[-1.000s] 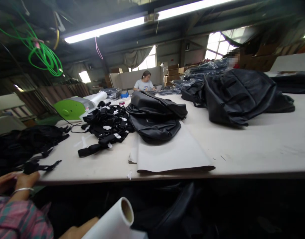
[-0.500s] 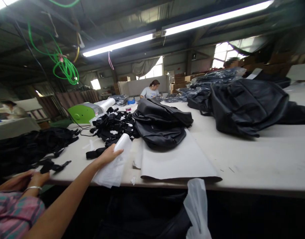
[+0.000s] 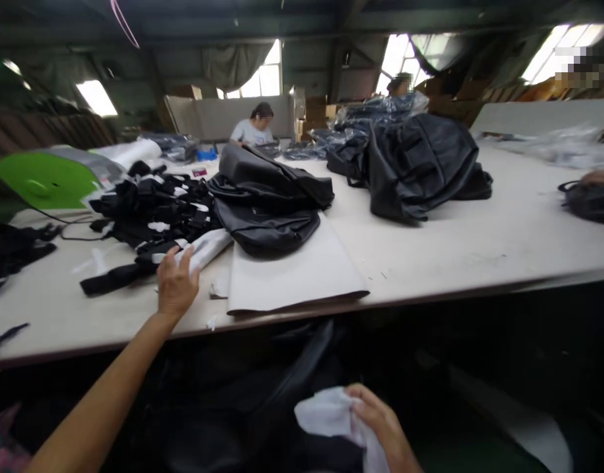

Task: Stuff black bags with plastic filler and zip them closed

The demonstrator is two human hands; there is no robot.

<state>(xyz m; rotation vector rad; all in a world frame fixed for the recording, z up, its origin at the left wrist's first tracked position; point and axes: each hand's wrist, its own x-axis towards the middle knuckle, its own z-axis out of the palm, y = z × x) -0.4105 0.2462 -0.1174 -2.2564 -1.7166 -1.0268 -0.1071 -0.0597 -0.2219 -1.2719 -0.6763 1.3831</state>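
Note:
My left hand [image 3: 178,282] reaches over the table, its fingers apart on the near end of a folded stack of clear plastic bags [image 3: 213,248]. The stack lies beside a heap of black straps [image 3: 154,207] with white tags. Below the table's front edge, my right hand [image 3: 375,417] pinches a thin whitish plastic bag [image 3: 324,412] that hangs crumpled. In front of me, under the table edge, is a dark bag-like shape [image 3: 262,407], mostly lost in shadow. A black leather-look bag [image 3: 272,203] lies on a white sheet [image 3: 292,282] on the table.
More black bags [image 3: 420,167] are piled farther right. A green machine [image 3: 46,177] stands at the left beside a white roll [image 3: 134,152]. A co-worker [image 3: 253,128] sits across the table [image 3: 430,256]. Another person's hand [image 3: 600,176] touches a black item at the right edge.
My view has swung right. The stack of plastic bags that my left hand held up now lies on the table. My right hand has come into view with the whitish bag.

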